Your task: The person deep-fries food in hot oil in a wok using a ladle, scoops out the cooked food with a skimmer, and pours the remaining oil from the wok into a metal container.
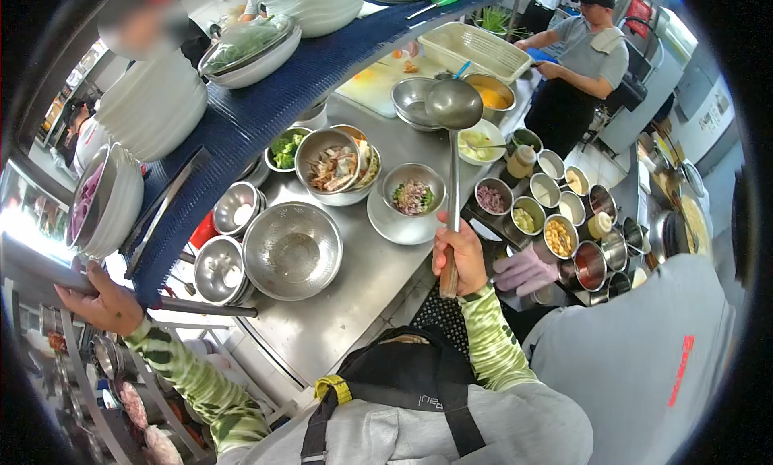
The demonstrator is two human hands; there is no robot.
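My right hand (463, 256) is closed round the wooden handle of a long metal ladle (454, 104), whose bowl is raised over the steel counter (366, 260). Left of the ladle's shaft, a metal bowl of chopped onion and greens (413, 193) sits on a white plate (394, 228). My left hand (101, 300) is at the far left, at the end of the shelf beside a stack of white bowls (113, 203). Its fingers are spread, and the thumb points up against the shelf edge. Nearer the middle stands a large perforated metal bowl (292, 251).
A blue-matted shelf (233, 127) with stacked white dishes crosses the upper left. Small ingredient containers (559, 236) crowd the right side. A co-worker in grey (636, 336) is close on my right; another person (584, 62) stands at the back right.
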